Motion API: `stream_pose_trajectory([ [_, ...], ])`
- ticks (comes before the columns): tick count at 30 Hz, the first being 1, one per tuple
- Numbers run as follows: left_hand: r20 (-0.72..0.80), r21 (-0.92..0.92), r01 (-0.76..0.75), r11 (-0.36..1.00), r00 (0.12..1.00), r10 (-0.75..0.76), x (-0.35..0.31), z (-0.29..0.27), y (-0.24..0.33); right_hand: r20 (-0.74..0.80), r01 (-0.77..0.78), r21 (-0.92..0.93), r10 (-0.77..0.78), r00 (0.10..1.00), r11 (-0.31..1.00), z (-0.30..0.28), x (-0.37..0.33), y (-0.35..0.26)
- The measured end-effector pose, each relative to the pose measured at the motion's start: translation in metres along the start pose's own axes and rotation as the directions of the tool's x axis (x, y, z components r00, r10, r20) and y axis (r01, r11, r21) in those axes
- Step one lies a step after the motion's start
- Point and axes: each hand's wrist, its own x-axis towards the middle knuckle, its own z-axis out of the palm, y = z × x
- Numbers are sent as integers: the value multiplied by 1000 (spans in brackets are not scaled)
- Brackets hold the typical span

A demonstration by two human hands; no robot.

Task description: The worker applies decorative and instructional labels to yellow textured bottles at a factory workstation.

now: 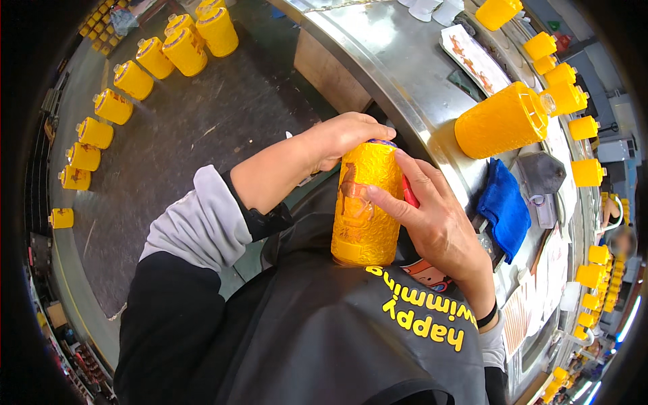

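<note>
A yellow bottle point(368, 209) with a crinkled surface and a brown-orange horse decal stands upright against my dark apron. Over its top, around the purple-edged neck, my left hand point(341, 138) is curled and steadies it. My right hand point(442, 226) lies along the bottle's right side, its thumb resting on the decal. Between that thumb and the fingers shows a small red object point(410, 192), mostly hidden, whose kind I cannot make out.
A metal worktable point(364, 40) curves along the right, holding a larger yellow bottle point(499, 125), a blue cloth point(503, 209) and a sheet of horse decals point(472, 57). Several yellow bottles point(154, 59) line a dark surface at left. More yellow bottles point(588, 173) stand at far right.
</note>
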Motion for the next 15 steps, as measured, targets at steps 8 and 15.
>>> stream_pose_trajectory([
  [8,88,-93,-49,995,994,57,-1,-3,3,28,-15,10,15,999,1000,-4,-8,2],
  [15,43,70,-6,998,999,3,5,-7,1,-10,78,32,-78,997,996,-16,-9,0],
])
